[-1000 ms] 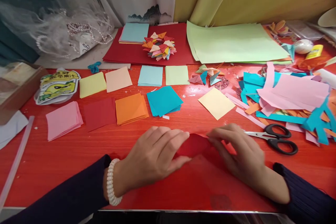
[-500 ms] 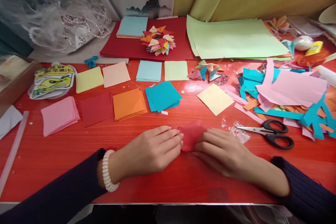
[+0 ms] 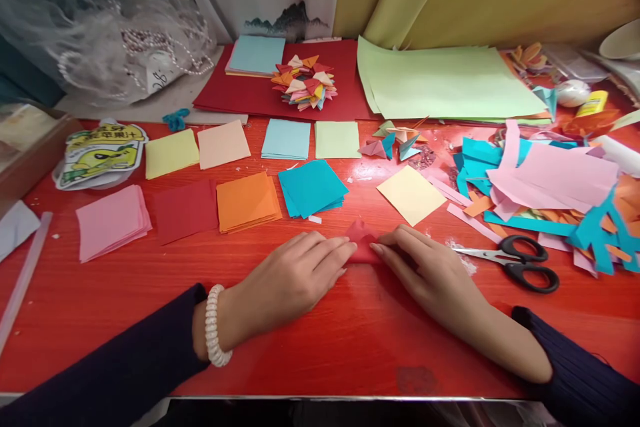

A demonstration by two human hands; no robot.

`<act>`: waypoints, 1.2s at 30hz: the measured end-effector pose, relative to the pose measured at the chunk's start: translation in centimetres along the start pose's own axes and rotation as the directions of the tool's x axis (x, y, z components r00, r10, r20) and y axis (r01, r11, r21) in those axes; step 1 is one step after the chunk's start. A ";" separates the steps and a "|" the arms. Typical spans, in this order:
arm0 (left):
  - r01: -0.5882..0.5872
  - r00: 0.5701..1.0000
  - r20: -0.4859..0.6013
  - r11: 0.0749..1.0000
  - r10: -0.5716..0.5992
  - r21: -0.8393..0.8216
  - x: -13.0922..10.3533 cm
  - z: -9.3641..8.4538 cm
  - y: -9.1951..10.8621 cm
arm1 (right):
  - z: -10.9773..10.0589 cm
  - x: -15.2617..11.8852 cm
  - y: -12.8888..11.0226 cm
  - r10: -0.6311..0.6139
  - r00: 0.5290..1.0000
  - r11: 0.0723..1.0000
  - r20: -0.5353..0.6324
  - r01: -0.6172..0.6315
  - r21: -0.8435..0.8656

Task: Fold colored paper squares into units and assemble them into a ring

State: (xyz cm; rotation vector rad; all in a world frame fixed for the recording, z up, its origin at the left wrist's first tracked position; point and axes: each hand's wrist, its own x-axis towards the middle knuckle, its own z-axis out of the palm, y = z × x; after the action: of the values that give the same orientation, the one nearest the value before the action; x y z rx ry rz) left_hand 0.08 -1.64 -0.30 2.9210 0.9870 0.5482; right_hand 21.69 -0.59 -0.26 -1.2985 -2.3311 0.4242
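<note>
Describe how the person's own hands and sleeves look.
Both hands are bare. The left hand has a white, coiled band at the wrist. Both arms wear dark navy sleeves; the right sleeve looks ribbed.

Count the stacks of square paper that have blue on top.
3. One pale stack lies on the red sheets at the back; a second pale stack lies on the table, nearer; the darker stack lies right of the orange stack. More could be hidden under the scraps.
</note>
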 end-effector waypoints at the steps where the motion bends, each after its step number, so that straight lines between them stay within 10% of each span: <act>1: 0.001 1.000 -0.003 1.000 -0.001 -0.003 0.0 0.1 -0.1 | 0.0 0.2 0.1 -0.002 1.000 1.000 -0.006 0.001 -0.027; 13: -0.042 0.999 -0.004 0.995 0.043 0.086 1.0 0.1 -0.5 | 0.6 1.6 1.3 0.091 0.996 0.982 0.003 -0.089 -0.165; 17: -0.094 0.995 -0.026 0.989 0.098 0.118 0.9 0.1 -0.6 | -0.6 0.4 2.1 -0.185 0.981 0.964 -0.049 0.172 -0.205; 23: -0.104 0.992 -0.050 0.981 0.114 0.164 0.9 0.2 -0.7 | -2.4 -0.9 2.0 -0.565 0.799 0.786 0.206 0.597 -0.159; 36: -0.063 0.998 0.007 0.982 0.063 0.176 0.8 0.9 -0.8 | -1.3 -0.3 1.9 -0.502 0.855 0.851 0.127 0.515 -0.104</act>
State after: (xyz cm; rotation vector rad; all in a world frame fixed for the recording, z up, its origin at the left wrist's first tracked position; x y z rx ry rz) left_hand 0.50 -0.42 -0.98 3.1164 0.9944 0.4842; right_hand 23.86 0.14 -0.06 -0.6651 -2.6978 0.1564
